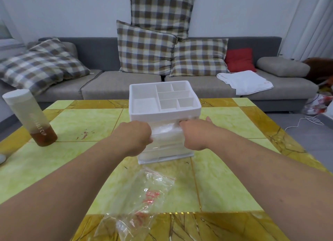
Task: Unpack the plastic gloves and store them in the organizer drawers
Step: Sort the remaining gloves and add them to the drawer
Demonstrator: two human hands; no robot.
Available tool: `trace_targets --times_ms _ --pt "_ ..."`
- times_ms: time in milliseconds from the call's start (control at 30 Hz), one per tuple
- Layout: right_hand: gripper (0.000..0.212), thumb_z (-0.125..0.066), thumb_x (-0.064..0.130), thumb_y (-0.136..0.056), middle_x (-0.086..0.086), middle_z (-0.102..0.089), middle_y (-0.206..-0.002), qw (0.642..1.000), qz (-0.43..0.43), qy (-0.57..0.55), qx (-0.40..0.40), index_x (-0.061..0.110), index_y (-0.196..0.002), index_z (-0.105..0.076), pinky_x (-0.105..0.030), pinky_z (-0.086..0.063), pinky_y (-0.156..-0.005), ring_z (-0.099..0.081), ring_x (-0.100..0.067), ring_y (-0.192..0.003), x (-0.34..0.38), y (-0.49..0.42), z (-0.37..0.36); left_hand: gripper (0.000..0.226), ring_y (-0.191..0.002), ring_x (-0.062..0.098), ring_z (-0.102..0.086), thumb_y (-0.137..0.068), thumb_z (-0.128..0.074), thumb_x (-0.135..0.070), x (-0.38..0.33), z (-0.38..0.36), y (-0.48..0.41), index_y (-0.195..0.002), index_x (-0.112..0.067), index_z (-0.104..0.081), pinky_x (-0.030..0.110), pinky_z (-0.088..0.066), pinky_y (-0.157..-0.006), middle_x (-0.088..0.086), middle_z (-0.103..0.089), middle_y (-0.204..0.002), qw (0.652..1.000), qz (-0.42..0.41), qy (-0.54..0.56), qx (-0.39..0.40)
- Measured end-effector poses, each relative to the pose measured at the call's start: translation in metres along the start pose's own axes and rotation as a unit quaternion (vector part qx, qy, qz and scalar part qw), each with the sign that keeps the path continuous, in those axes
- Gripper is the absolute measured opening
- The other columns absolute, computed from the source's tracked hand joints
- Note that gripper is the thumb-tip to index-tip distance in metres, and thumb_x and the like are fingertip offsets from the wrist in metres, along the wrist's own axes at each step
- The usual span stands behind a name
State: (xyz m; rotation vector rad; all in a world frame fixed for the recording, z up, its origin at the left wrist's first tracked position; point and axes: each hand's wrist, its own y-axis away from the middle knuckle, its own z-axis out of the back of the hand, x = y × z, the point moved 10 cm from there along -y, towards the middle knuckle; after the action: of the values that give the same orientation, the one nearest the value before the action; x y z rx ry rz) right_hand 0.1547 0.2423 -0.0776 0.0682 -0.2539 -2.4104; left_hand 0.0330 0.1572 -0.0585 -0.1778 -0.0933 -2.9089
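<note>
Crumpled and clear, a plastic bag [144, 195] with red print lies flat by the near edge of the table [225, 177], between the two bare forearms that reach over it. Past the bag, about the middle of the table, stands the white organizer [164, 104], its top tray split into open compartments and its drawers facing the person. The upper drawer [167, 135] is pulled out a little, and the plastic gloves [164, 128] show in it as a whitish, filmy wad. The left hand [135, 136] is at the drawer's left front corner, its fingers curled under and nipping the drawer's edge (most of them are hidden behind the back of the hand). The right hand [194, 132] is at the drawer's right side, fingertips bent down onto the gloves, thumb stuck out toward the right. A tall bottle [30, 118] with brown liquid at its bottom stands near the table's left edge. Beyond the far edge is a grey sofa [108, 84] with checked cushions [144, 48] and a white towel [246, 81].
</note>
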Motion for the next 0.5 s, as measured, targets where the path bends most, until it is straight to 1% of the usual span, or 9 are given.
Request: trace_targets --times_ms 133,200,233,267,300,333,400,433,500 --pt "0.047 -0.045 0.006 -0.081 -0.003 -0.060 -0.116 1.000 -0.009 0.007 0.007 0.019 -0.126 -0.052 -0.064 -0.012 -0.117 -0.051 -0.033 -0.118 0.001 -0.006 -0.001 0.044 -0.070 0.023 -0.049 -0.105 -0.042 -0.033 0.003 -0.003 0.000 -0.064 -0.018 -0.035 0.034 -0.043 -0.067 -0.002 -0.044 -0.069 1.000 0.003 -0.016 -0.009" --pt "0.045 -0.046 0.005 -0.081 -0.003 -0.060 -0.115 1.000 -0.006 -0.005 -0.001 0.018 -0.124 -0.052 -0.065 -0.009 -0.117 -0.051 -0.032 -0.118 -0.001 -0.006 -0.001 0.039 -0.073 0.023 -0.051 -0.104 -0.042 -0.032 -0.001 0.001 0.004 -0.067 -0.020 -0.040 0.033 -0.041 -0.068 -0.001 -0.052 -0.077 0.999 0.002 -0.042 -0.022" --pt "0.044 -0.046 0.005 -0.081 -0.002 -0.060 -0.114 1.000 -0.002 -0.012 -0.009 0.019 -0.123 -0.052 -0.065 -0.009 -0.117 -0.051 -0.032 -0.117 -0.002 -0.006 0.000 0.031 -0.078 0.023 -0.056 -0.103 -0.045 -0.033 -0.006 0.006 0.007 -0.074 -0.021 -0.049 0.032 -0.038 -0.070 -0.001 -0.059 -0.083 0.997 -0.002 -0.058 -0.044" --pt "0.043 -0.047 0.005 -0.081 -0.001 -0.060 -0.113 1.000 0.001 -0.016 -0.018 0.019 -0.121 -0.052 -0.065 -0.009 -0.117 -0.052 -0.031 -0.116 -0.003 -0.005 0.001 0.020 -0.085 0.024 -0.060 -0.101 -0.049 -0.033 -0.014 0.016 0.011 -0.085 -0.023 -0.057 0.031 -0.036 -0.071 -0.002 -0.064 -0.091 0.994 -0.011 -0.068 -0.084" --pt "0.043 -0.047 0.005 -0.080 0.000 -0.061 -0.112 1.000 0.003 -0.014 -0.025 0.019 -0.120 -0.052 -0.065 -0.009 -0.117 -0.052 -0.030 -0.116 -0.004 -0.005 0.001 0.008 -0.090 0.024 -0.063 -0.098 -0.055 -0.030 -0.025 0.025 0.016 -0.096 -0.025 -0.060 0.031 -0.036 -0.071 -0.003 -0.067 -0.096 0.989 -0.026 -0.070 -0.124" --pt "0.044 -0.046 0.004 -0.080 0.000 -0.061 -0.113 1.000 0.005 -0.007 -0.029 0.019 -0.121 -0.052 -0.065 -0.009 -0.117 -0.053 -0.030 -0.116 -0.003 -0.005 0.001 0.008 -0.092 0.024 -0.064 -0.093 -0.060 -0.025 -0.038 0.034 0.020 -0.101 -0.026 -0.061 0.031 -0.038 -0.070 -0.004 -0.067 -0.098 0.983 -0.048 -0.062 -0.166" --pt "0.054 -0.044 0.002 -0.079 0.000 -0.061 -0.117 0.999 0.005 0.004 -0.031 0.018 -0.130 -0.051 -0.063 -0.007 -0.118 -0.052 -0.029 -0.120 -0.002 -0.002 0.002 0.031 -0.091 0.025 -0.064 -0.083 -0.068 -0.013 -0.064 0.039 0.023 -0.111 -0.026 -0.062 0.035 -0.046 -0.071 -0.005 -0.068 -0.099 0.968 -0.106 -0.031 -0.225" --pt "0.057 -0.043 0.000 -0.079 0.000 -0.062 -0.118 0.999 0.007 0.001 -0.032 0.019 -0.132 -0.052 -0.062 -0.007 -0.118 -0.052 -0.029 -0.121 -0.001 0.000 0.003 0.042 -0.093 0.025 -0.064 -0.081 -0.069 -0.010 -0.073 0.037 0.021 -0.119 -0.027 -0.062 0.038 -0.049 -0.075 -0.005 -0.068 -0.102 0.966 -0.124 0.002 -0.229" --pt "0.053 -0.042 -0.002 -0.079 -0.002 -0.064 -0.113 0.999 0.026 -0.020 -0.038 0.020 -0.125 -0.058 -0.060 -0.013 -0.117 -0.055 -0.029 -0.114 -0.001 0.006 0.005 0.053 -0.102 0.025 -0.062 -0.084 -0.067 -0.009 -0.076 0.026 0.009 -0.131 -0.033 -0.056 0.041 -0.051 -0.084 -0.005 -0.068 -0.112 0.971 -0.121 0.087 -0.187"
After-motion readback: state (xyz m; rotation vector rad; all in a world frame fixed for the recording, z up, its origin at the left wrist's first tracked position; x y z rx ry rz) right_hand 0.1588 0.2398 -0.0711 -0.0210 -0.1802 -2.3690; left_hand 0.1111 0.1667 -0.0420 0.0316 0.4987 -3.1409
